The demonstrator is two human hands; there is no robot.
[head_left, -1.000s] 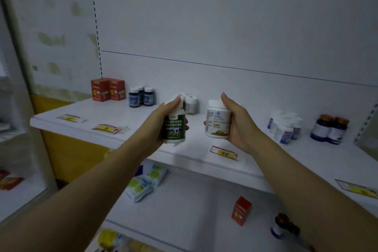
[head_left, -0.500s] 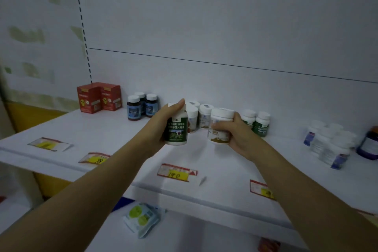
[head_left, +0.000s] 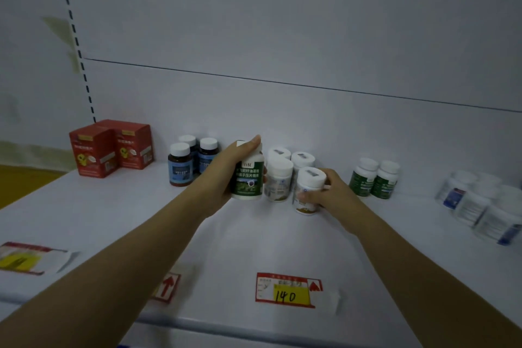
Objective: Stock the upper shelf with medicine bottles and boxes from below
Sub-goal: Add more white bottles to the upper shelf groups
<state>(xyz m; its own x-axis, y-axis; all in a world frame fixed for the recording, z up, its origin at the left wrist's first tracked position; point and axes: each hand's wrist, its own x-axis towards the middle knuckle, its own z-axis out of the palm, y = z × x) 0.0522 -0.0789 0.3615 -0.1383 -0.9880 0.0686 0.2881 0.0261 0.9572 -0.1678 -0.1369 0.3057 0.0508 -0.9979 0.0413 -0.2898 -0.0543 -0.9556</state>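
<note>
My left hand (head_left: 226, 172) grips a white bottle with a green label (head_left: 248, 181), held upright just above the upper shelf (head_left: 113, 223). My right hand (head_left: 332, 192) holds a white bottle with a brown-patterned label (head_left: 306, 192), slightly tilted, low at the shelf surface. Between and behind them stand three white-capped bottles (head_left: 279, 178) against the back wall. Whether the right-hand bottle rests on the shelf I cannot tell.
Two red boxes (head_left: 110, 147) and three dark blue-labelled bottles (head_left: 192, 161) stand at the back left. Two green-labelled bottles (head_left: 374, 181) and a cluster of white bottles (head_left: 480, 206) stand to the right. Price tags (head_left: 286, 289) lie along the shelf's front edge.
Both hands have pushed their bottles further in toward the back row. The right-hand bottle has dropped lower beside the white-capped bottles. The camera has moved closer to the shelf.
</note>
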